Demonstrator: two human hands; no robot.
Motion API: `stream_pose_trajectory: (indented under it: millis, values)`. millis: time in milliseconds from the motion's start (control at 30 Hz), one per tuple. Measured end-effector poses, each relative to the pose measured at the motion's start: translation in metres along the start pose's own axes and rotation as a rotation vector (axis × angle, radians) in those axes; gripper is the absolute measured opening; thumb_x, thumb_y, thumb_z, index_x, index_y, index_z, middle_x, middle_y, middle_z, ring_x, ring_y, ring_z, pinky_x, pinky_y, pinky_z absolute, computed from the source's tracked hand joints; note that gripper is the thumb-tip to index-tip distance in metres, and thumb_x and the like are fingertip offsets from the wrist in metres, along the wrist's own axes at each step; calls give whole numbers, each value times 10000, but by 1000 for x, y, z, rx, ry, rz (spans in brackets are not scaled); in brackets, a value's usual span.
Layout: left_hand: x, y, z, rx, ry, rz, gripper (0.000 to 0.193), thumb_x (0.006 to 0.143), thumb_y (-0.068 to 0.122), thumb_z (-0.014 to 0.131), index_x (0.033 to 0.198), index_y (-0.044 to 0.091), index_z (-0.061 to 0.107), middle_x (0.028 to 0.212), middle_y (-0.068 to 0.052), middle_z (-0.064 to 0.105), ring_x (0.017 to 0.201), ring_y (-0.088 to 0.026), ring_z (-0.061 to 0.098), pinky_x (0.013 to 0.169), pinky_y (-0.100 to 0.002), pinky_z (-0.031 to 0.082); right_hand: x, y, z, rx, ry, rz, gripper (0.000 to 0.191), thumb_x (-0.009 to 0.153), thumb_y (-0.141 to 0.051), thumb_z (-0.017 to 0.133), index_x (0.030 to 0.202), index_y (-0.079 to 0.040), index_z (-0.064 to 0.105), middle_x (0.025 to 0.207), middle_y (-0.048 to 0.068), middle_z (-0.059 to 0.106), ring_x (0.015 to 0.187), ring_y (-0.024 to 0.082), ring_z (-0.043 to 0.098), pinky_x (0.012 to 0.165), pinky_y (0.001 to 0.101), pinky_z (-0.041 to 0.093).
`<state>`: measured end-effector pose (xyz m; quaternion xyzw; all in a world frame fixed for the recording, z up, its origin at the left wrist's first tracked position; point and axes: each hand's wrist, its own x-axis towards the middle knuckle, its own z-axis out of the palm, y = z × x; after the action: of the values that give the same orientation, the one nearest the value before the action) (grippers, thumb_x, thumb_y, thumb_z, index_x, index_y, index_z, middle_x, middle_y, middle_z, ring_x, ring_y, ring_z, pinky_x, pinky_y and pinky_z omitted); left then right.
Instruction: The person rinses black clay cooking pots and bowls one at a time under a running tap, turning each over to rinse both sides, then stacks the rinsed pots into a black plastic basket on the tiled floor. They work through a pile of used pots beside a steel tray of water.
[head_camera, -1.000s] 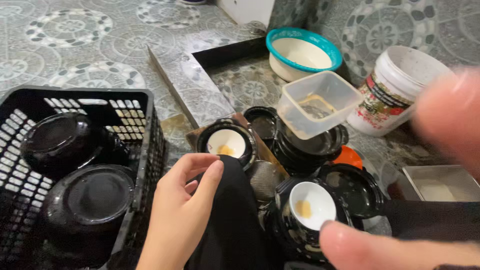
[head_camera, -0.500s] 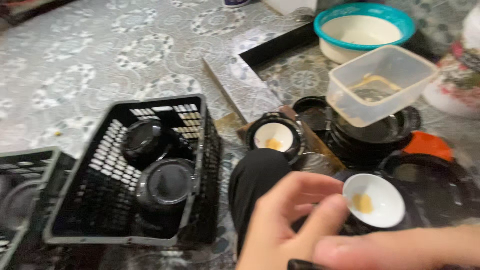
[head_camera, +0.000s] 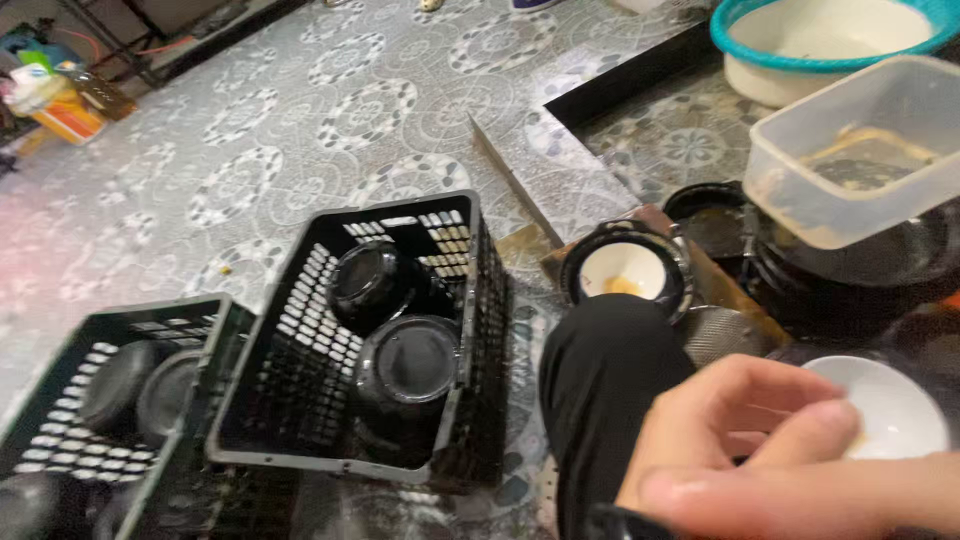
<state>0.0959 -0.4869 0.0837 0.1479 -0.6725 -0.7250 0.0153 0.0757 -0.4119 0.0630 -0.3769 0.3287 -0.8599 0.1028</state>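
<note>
Left hand: your left hand (head_camera: 730, 430) sits at the bottom of the view, fingers curled loosely and close together, thumb tip touching the rim of the white-lined bowl (head_camera: 885, 410). You have no firm hold on it; I see contact, not a closed grip.
Right hand: the finger (head_camera: 800, 495) lying along the bottom edge is probably your right. Too little of it shows, so I cannot tell whether it holds anything.
Bowl in hand: it rests low and right on the wet floor, just beside your dark-clothed knee (head_camera: 610, 390), with a smear of yellowish residue inside.
Second bowl: another black bowl with a white inside (head_camera: 625, 272) sits beyond the knee, against the raised tile ledge (head_camera: 540, 180).
Crate: the black plastic crate (head_camera: 370, 340) is tilted, bowls lying loosely inside, near the knee. A second crate (head_camera: 110, 410) lies at lower left.
Stack: a clear square tub (head_camera: 860, 160) perches on black dishes at the right edge.
Risk, slip: your fingers look wet and the bowl greasy, so a thumb-only lift could drop it onto the tile.
Risk, knock: your knee is close to the second bowl and the tilted crate; a shift could tip either.
Risk, topple: reaching right could nudge the tub off its stack.
</note>
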Motion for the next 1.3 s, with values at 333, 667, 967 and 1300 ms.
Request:
stream_pose_trajectory:
  millis: [333,667,967,1300]
  values:
    - [27,-38,-34,-109,-476,5,300,931,265,731,1110,23,719,953,-89,761,910,-148,738,827,-287,589,-21,6,-16,-165,0,215,674,985,-370,582,1588,-146,379,1635,199,353,1373,410,478,1024,578,454]
    - [50,-36,-90,353,38,426,236,875,246,740,1005,49,745,945,-92,783,902,-216,759,817,-337,581,-15,-100,-32,-639,128,534,706,984,-367,603,1615,-174,352,1695,197,311,1408,428,454,1024,596,442]
    - [171,-109,-283,1196,544,-10,795,798,482,787,1485,235,470,1585,-241,181,1420,-512,178,1029,-735,287,4,-45,-24,441,310,196,527,1155,-400,433,1576,-85,468,1464,243,544,1389,458,486,1148,778,358]
    - [177,-151,-315,1030,525,-307,925,773,477,792,1565,330,336,1701,-176,-87,1524,-531,-18,1101,-764,232,53,25,0,77,582,490,777,948,-636,588,1497,-90,532,1339,140,587,1288,385,537,1062,653,412]
